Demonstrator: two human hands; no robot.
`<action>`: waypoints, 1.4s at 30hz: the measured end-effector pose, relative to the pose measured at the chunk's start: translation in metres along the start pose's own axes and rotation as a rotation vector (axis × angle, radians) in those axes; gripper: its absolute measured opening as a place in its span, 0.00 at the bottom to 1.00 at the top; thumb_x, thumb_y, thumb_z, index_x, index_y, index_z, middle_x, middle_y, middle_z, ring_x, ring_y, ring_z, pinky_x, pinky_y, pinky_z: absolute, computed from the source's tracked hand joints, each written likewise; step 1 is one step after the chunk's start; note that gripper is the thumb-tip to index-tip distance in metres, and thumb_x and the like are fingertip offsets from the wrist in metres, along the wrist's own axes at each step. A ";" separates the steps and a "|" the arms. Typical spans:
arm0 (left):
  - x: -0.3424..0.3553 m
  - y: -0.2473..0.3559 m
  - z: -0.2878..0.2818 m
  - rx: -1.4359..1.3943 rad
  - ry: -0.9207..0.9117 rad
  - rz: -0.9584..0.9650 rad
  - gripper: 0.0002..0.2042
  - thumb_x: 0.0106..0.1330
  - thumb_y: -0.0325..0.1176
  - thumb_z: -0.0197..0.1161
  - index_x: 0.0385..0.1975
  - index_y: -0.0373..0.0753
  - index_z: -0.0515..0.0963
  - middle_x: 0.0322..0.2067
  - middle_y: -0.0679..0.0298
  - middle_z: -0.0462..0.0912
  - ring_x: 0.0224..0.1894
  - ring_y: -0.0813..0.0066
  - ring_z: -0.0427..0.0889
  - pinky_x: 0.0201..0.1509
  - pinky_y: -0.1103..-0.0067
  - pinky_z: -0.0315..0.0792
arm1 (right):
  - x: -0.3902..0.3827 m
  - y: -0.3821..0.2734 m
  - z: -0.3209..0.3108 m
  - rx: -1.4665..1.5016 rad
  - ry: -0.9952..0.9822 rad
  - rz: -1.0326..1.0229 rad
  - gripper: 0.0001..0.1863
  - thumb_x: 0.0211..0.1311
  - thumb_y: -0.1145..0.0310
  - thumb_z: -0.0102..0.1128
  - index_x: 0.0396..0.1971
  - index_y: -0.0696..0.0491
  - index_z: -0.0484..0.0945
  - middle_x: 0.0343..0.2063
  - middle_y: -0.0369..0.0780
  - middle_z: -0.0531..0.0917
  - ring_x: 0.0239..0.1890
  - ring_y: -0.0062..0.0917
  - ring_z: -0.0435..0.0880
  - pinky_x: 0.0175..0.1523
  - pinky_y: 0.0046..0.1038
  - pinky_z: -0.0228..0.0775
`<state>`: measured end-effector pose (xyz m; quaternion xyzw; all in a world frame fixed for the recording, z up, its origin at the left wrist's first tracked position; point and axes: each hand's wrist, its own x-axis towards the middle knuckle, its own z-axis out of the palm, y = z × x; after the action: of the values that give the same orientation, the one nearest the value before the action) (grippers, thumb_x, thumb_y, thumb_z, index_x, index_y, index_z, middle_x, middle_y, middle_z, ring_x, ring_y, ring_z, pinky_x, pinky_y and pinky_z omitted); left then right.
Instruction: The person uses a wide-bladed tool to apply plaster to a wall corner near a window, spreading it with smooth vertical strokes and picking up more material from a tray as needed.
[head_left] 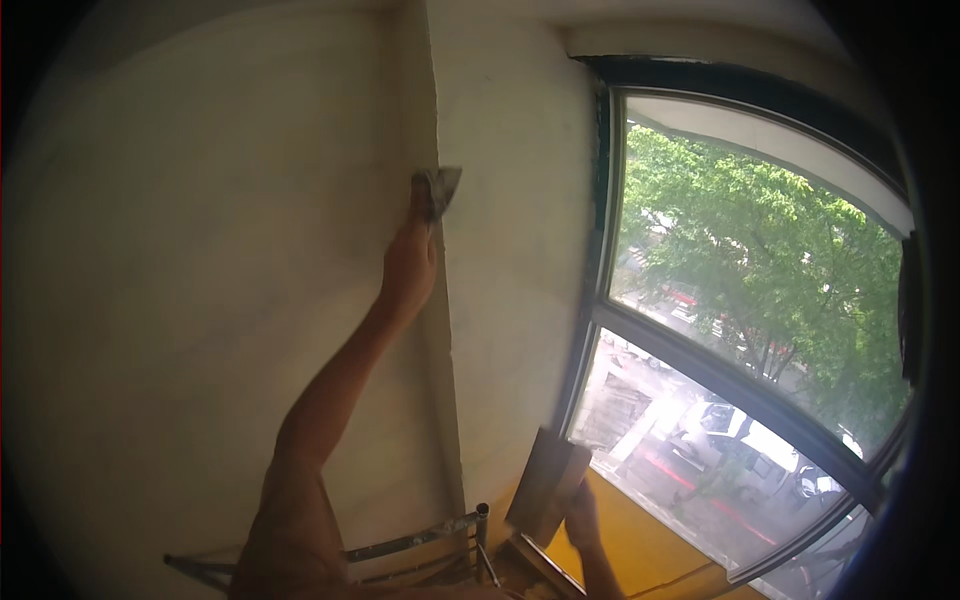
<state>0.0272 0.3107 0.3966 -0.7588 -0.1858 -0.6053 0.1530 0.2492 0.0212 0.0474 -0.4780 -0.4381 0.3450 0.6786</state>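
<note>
Left arm (305, 435), scraper (446, 192) in hand (408, 262) (blade up-right, axis oblique)

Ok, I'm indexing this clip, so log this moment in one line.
left hand: holds scraper at wall edge | right hand: holds flat board | nearby: window, metal frame

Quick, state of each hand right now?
Left hand: closed, holding a scraper.
Right hand: holding a flat brownish board near its edge.

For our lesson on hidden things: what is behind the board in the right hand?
Pale wall, window frame and a yellow surface show around the board; what it covers cannot be seen.
</note>
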 end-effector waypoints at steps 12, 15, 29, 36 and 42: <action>-0.143 0.029 -0.061 -1.028 -0.031 -0.890 0.08 0.72 0.29 0.56 0.47 0.35 0.72 0.23 0.63 0.77 0.16 0.81 0.74 0.15 0.83 0.67 | 0.327 -0.422 0.181 -0.813 0.227 -1.671 0.36 0.52 0.92 0.43 0.63 0.52 0.70 0.58 0.48 0.79 0.62 0.48 0.75 0.65 0.46 0.69; -0.194 0.040 -0.096 -1.267 -0.125 -1.172 0.07 0.69 0.29 0.59 0.43 0.36 0.72 0.23 0.63 0.77 0.16 0.79 0.74 0.15 0.83 0.67 | 0.369 -0.452 0.203 -0.813 0.242 -1.638 0.38 0.50 0.93 0.42 0.63 0.50 0.70 0.59 0.49 0.78 0.62 0.49 0.74 0.66 0.45 0.69; -0.309 0.038 -0.112 -1.525 -0.473 -1.476 0.09 0.70 0.28 0.59 0.46 0.34 0.72 0.27 0.60 0.79 0.19 0.75 0.75 0.17 0.81 0.68 | 0.356 -0.316 0.212 -0.907 0.222 -1.429 0.44 0.47 0.94 0.41 0.68 0.48 0.68 0.69 0.47 0.67 0.72 0.47 0.63 0.74 0.45 0.58; -0.312 0.041 -0.109 -1.447 -0.577 -1.551 0.11 0.70 0.29 0.59 0.50 0.36 0.71 0.30 0.60 0.80 0.25 0.76 0.79 0.20 0.82 0.72 | 0.307 -0.264 0.188 -1.026 0.159 -1.299 0.39 0.55 0.92 0.44 0.68 0.47 0.68 0.69 0.44 0.69 0.72 0.43 0.64 0.75 0.45 0.55; -0.300 0.020 -0.092 -1.611 -0.452 -1.644 0.20 0.72 0.28 0.57 0.63 0.38 0.66 0.38 0.51 0.79 0.28 0.71 0.81 0.21 0.82 0.74 | 0.200 -0.226 0.155 -0.690 -0.005 -0.832 0.26 0.65 0.88 0.49 0.62 0.53 0.73 0.62 0.43 0.77 0.67 0.32 0.73 0.70 0.37 0.65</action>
<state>-0.1028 0.2221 0.1242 -0.3781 -0.2062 -0.3163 -0.8453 0.1930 0.1834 0.3396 -0.4585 -0.6800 -0.1157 0.5604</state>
